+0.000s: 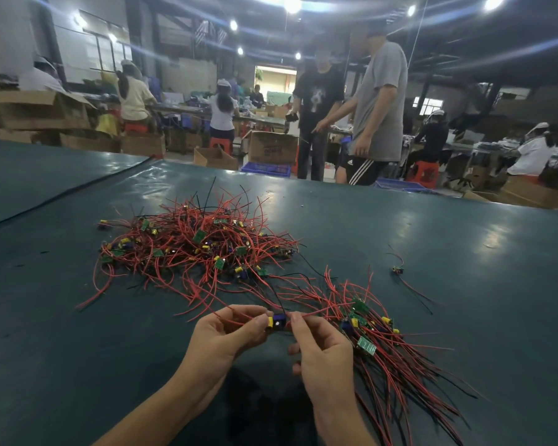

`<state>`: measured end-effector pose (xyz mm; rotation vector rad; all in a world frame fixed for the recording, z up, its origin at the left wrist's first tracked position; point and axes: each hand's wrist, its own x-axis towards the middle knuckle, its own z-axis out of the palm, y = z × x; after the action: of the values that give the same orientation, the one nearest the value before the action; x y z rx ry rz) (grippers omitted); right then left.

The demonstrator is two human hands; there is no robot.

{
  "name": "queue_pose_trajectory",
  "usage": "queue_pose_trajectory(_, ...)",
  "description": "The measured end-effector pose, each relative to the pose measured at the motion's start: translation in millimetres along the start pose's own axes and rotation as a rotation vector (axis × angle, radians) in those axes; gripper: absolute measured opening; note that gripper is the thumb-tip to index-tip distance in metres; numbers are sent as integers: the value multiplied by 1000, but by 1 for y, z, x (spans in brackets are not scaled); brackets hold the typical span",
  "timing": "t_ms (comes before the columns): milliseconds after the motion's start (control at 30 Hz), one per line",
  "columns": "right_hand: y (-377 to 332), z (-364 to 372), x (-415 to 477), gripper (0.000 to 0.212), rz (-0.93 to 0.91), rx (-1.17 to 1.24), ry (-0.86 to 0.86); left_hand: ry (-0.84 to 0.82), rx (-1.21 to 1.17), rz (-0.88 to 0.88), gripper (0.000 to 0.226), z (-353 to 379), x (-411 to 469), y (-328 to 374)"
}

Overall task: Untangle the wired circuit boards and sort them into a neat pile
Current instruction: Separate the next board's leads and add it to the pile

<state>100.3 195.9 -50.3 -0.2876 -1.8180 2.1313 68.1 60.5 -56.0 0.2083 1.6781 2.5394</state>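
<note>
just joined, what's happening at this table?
A person is sorting wired circuit boards. The left hand and right hand pinch one wired circuit board between them, above the green table. A big tangled heap lies beyond the hands; a straighter sorted pile lies to the right. One stray board lies apart.

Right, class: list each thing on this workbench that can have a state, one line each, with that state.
Tangled heap: jumbled, wires crossing every way.
Sorted pile: boards grouped, wires trailing roughly one way.
Held circuit board: between both hands.
Left hand: pinches the held board.
Right hand: pinches a red wire.
Stray board: lying alone, apart from both piles.
</note>
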Motion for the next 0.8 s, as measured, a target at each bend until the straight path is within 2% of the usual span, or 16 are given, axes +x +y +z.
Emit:
queue_pose_trajectory(233,3,1,-1,9,-59,-41,-53,-32,130,13,26,-1,-1,-1)
queue_pose_trajectory(367,4,0,0,18,-77,-42,-58,-52,110,-8,19,1,0,-4)
queue_pose_trajectory(500,4,1,-2,20,-12,-20,-71,-50,60,-69,10,2,-1,-2)
queue_pose_trajectory(633,4,2,-3,12,24,4,-120,-48,108,-134,24,6,-2,-1)
queue_pose_trajectory(800,5,4,-1,12,-2,42,-84,-102,150,-275,25,9,-4,-1)
